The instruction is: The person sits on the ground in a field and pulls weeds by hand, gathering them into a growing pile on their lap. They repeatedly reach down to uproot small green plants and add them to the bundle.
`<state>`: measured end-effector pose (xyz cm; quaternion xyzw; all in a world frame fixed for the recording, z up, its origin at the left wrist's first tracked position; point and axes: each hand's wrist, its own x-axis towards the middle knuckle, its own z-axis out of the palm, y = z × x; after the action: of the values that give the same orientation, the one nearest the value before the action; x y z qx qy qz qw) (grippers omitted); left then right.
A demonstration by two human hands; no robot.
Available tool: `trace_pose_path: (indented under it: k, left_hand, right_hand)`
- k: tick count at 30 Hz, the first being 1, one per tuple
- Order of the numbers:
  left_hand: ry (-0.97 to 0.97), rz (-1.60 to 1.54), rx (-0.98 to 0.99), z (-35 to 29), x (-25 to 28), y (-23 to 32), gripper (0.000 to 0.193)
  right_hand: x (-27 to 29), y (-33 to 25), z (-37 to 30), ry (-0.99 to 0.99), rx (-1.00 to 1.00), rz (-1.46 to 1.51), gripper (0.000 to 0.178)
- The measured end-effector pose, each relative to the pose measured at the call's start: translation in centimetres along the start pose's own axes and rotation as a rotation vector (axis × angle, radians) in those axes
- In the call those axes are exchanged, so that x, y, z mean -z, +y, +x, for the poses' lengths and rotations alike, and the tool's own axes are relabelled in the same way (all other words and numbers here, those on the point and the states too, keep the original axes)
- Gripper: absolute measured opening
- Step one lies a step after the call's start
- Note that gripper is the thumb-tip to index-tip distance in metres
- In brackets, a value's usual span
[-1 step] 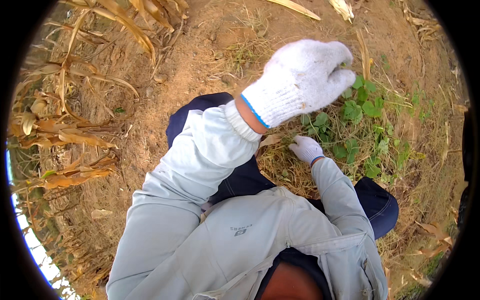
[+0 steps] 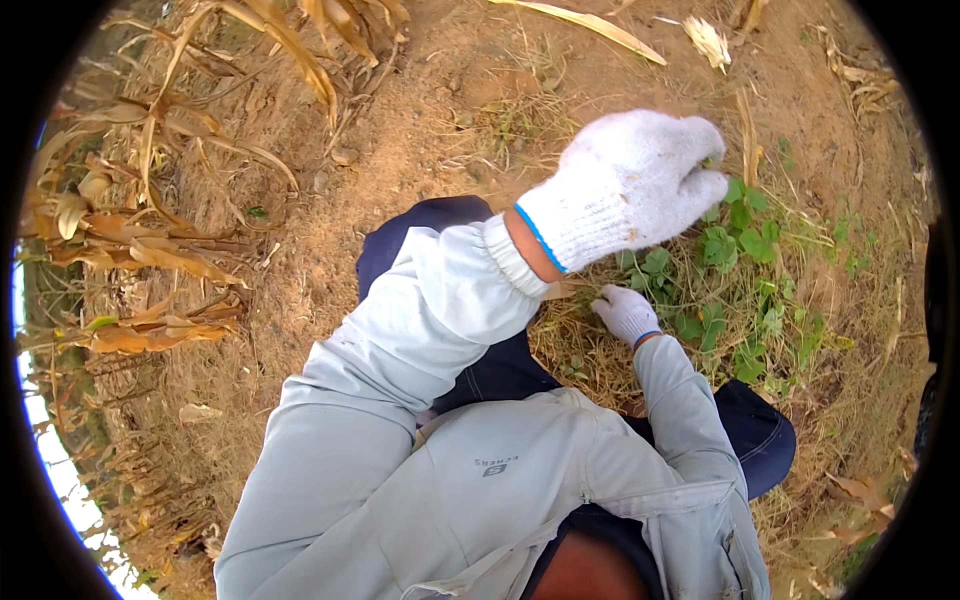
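My left hand (image 2: 645,182), in a white knitted glove with a blue-edged cuff, is raised over the ground beside a patch of green leafy weeds (image 2: 718,248). Its fingers are curled toward the thumb, and a speck of green shows at their tips; what they hold is not clear. Lower down, my right hand (image 2: 627,315), also gloved in white, is closed at the left edge of the weeds, over dry grass (image 2: 572,345). Anything in its curled fingers is hidden. Both arms wear pale grey sleeves.
Dry corn stalks and leaves (image 2: 160,250) stand along the left. A corn husk (image 2: 708,44) and a long dry leaf (image 2: 590,30) lie on the brown soil (image 2: 440,110) at the far side. My dark-trousered knees (image 2: 755,440) flank the work spot.
The whole view has shifted slightly, so the ground and both hands appear a little lower and further right. Both hands keep the same closed shape.
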<state>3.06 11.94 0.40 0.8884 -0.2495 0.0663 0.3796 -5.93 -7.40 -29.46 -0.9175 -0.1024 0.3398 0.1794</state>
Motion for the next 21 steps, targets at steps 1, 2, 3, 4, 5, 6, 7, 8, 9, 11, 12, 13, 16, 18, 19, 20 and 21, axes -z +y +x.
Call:
trace_pose_path:
  k: [1, 2, 3, 4, 5, 6, 7, 8, 9, 11, 12, 13, 16, 18, 19, 20, 21]
  left_hand:
    - [-0.055, -0.028, 0.000, 0.3, 0.2, 0.0, 0.037]
    - [-0.130, -0.019, 0.075, -0.2, 1.2, 0.4, 0.036]
    - [-0.109, -0.003, 0.028, -0.2, 1.0, 0.1, 0.035]
    - [-0.102, 0.030, 0.058, -0.7, 2.3, 0.2, 0.034]
    - [-0.094, 0.018, 0.073, -1.5, 3.0, 0.1, 0.034]
    - [-0.116, 0.021, 0.098, -1.7, 3.5, 0.0, 0.034]
    - [-0.081, 0.009, 0.118, -2.5, 4.1, -0.3, 0.034]
    - [-0.089, 0.021, 0.176, -3.9, 5.0, -0.5, 0.034]
    - [-0.075, 0.025, 0.189, -4.4, 5.5, -0.4, 0.034]
    - [-0.066, 0.037, 0.197, -4.7, 5.7, 0.0, 0.034]
    - [-0.064, 0.031, 0.201, -4.9, 5.7, 0.1, 0.034]
    - [-0.072, 0.021, 0.237, -5.1, 5.8, 0.1, 0.039]
    - [-0.082, -0.081, 0.220, -5.5, 5.6, 0.0, 0.052]
    - [-0.006, -0.200, 0.064, -5.6, 3.7, -0.5, 0.069]
    - [0.018, -0.237, -0.013, -5.9, 3.1, -0.5, 0.071]
    - [0.041, -0.273, -0.092, -6.1, 2.5, -0.4, 0.073]
    - [-0.006, -0.317, -0.149, -6.1, 1.6, -0.3, 0.071]
  right_hand:
    - [-0.1, 1.1, 0.5, 0.132, 0.007, 0.055, 0.038]
    - [1.1, -0.1, -0.3, 0.163, 0.040, 0.127, 0.035]
    - [2.2, 0.0, -0.4, 0.207, 0.005, 0.172, 0.033]
    - [3.5, -0.7, 0.8, 0.231, 0.063, 0.261, 0.032]
    - [4.3, -0.4, 0.9, 0.307, 0.117, 0.294, 0.034]
    - [5.6, -0.6, 0.9, 0.391, 0.158, 0.334, 0.035]
    - [7.6, -2.6, 0.3, 0.382, 0.161, 0.565, 0.038]
    - [9.1, -5.0, -0.8, 0.322, 0.163, 0.800, 0.041]
    - [11.1, -5.2, -1.4, 0.381, 0.183, 0.858, 0.043]
    - [15.6, -4.9, -2.6, 0.586, 0.167, 0.993, 0.046]
    - [18.0, -5.2, -4.0, 0.725, 0.123, 1.055, 0.046]
    - [20.5, -5.3, -5.5, 0.780, 0.122, 1.085, 0.047]
    - [25.4, -8.7, -10.9, 1.002, 0.196, 1.188, 0.047]
    - [27.1, -9.0, -14.5, 0.877, 0.249, 1.121, 0.048]
    - [27.2, -8.8, -15.3, 0.792, 0.303, 1.162, 0.047]
    - [27.1, -8.6, -15.8, 0.705, 0.356, 1.200, 0.047]
    - [26.7, -9.1, -15.9, 0.707, 0.377, 1.269, 0.047]
